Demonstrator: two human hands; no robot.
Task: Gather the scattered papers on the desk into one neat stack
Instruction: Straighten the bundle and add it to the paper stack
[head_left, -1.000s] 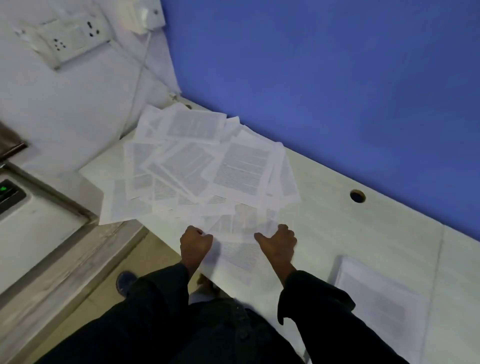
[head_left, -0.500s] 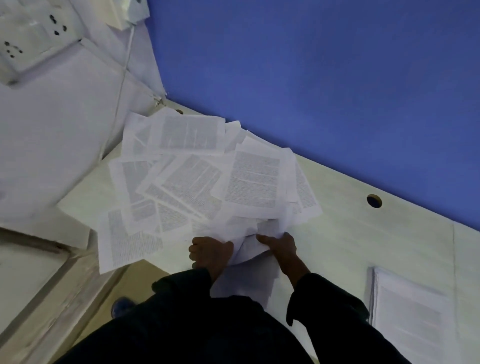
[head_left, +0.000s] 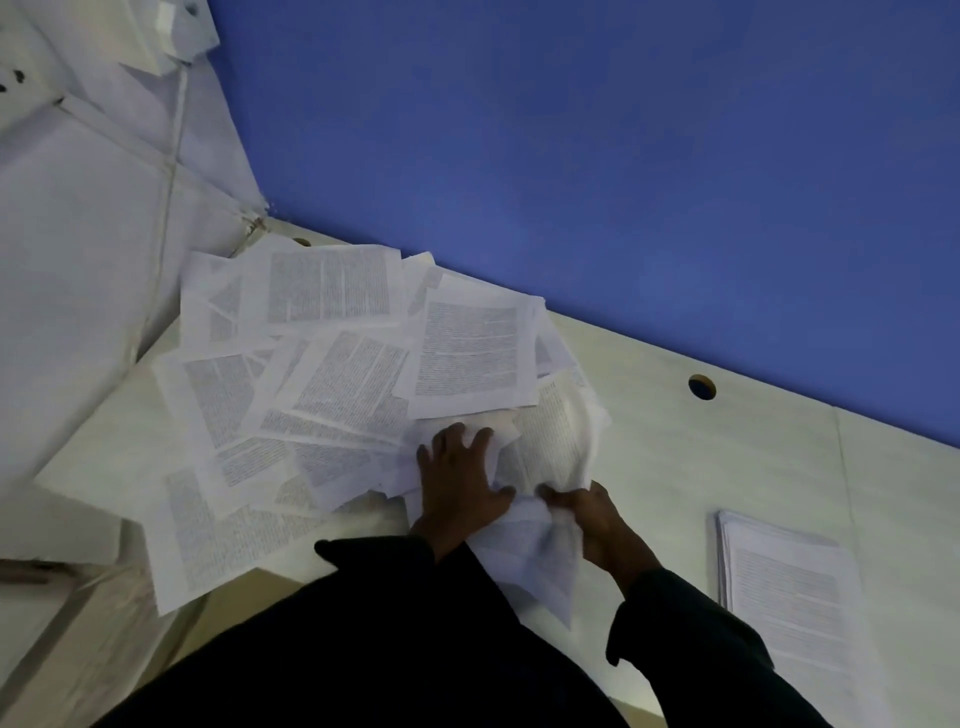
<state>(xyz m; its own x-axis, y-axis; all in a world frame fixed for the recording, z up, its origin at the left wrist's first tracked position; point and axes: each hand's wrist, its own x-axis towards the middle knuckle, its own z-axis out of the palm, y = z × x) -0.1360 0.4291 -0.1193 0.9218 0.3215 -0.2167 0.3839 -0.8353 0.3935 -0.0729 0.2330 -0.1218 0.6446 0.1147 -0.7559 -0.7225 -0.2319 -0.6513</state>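
The papers (head_left: 332, 379) lie scattered and overlapping across the left and centre of the pale desk (head_left: 675, 441), some hanging over its near edge at lower left. The left hand (head_left: 457, 488) rests flat on them with fingers spread, while the right hand (head_left: 587, 514), just beside it, pinches a curled bunch of sheets. A neat stack (head_left: 789, 582) sits well apart at lower right.

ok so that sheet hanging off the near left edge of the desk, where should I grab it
Take the overhanging sheet by its free near corner, coming from below the desk edge, thumb on top. That part juts past the edge with nothing on it, while its far end seems tucked under other pages, so slide it toward you.
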